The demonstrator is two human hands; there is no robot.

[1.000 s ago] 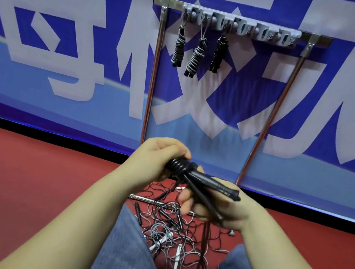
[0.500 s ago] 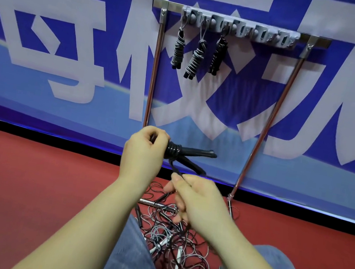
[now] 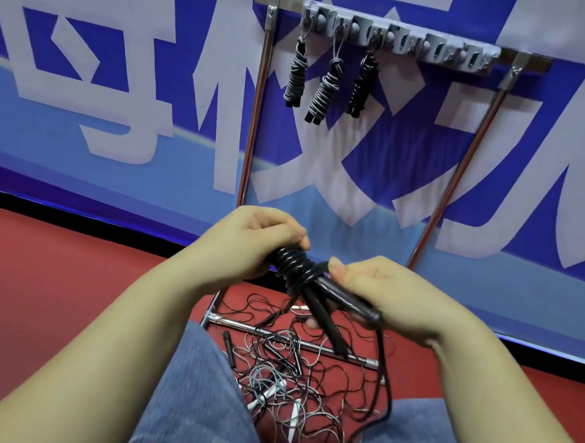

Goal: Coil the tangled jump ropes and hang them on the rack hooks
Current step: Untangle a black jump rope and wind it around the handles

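I hold a black jump rope (image 3: pixel 295 266) in front of me, its cord wound in tight turns around the two black handles. My left hand (image 3: pixel 245 242) grips the wound end. My right hand (image 3: pixel 383 293) holds the handles, with the thumb by the coil; a loose length of black cord hangs from it down to my lap. Below lies a tangle of black, grey and white ropes (image 3: pixel 289 378) on the red floor. Ahead stands the metal rack (image 3: pixel 257 108) with a grey hook strip (image 3: pixel 400 41). Three coiled ropes (image 3: pixel 325 88) hang from its left hooks.
A blue and white banner (image 3: pixel 114 78) covers the wall behind the rack. My knees in blue jeans (image 3: pixel 200 406) frame the tangle. The rack's low crossbar (image 3: pixel 265 332) lies across the floor under the ropes. The hooks on the right of the strip carry nothing.
My hands dropped lower and came together. The right hand went from pulling cord below the bundle to holding its handles; the handles now point down to the right.
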